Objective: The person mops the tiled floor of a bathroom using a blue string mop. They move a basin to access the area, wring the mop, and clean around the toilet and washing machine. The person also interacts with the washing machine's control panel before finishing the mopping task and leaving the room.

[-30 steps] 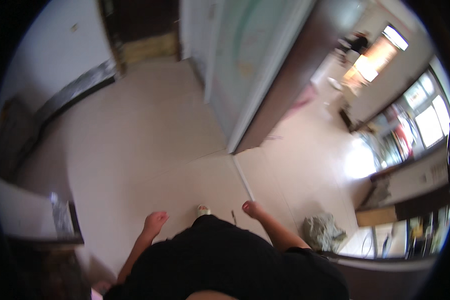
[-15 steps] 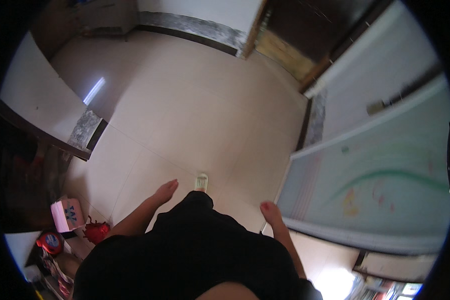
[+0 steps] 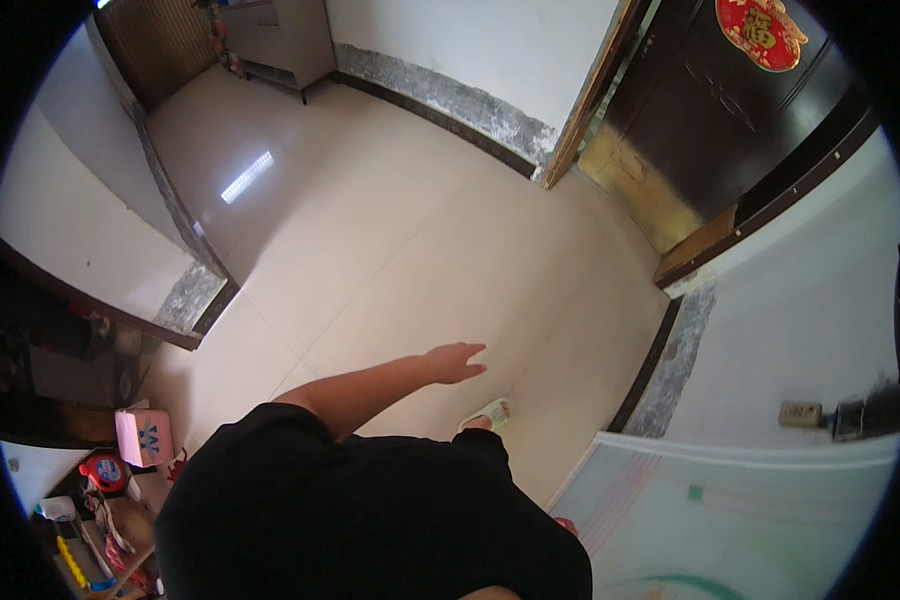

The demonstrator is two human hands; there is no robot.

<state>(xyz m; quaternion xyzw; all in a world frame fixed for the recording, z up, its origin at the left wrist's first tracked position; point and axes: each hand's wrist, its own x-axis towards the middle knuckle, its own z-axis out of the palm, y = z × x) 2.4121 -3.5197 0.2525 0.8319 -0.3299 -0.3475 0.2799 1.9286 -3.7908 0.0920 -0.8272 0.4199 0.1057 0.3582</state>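
Observation:
Out over the tiled floor (image 3: 390, 290) reaches my left hand (image 3: 457, 363). It is open, the thumb apart from the fingers, and it holds nothing. Just beyond it on the floor is a pale green slipper (image 3: 488, 413) on my foot. Only a small part of my right hand (image 3: 567, 524) shows past the side of my black shirt (image 3: 390, 510), near the patterned glass panel (image 3: 710, 520). Its fingers are hidden.
A dark door (image 3: 720, 130) with a red decoration (image 3: 760, 35) stands at the far right. A grey cabinet (image 3: 275, 45) is at the far left. Near left are a pink box (image 3: 144, 437) and a cluttered shelf. A wall corner (image 3: 195, 300) juts out on the left.
My left hand has swung forward and to the right, and opened out. The right hand has dropped back beside my body. My view has turned, bringing more of the door into sight.

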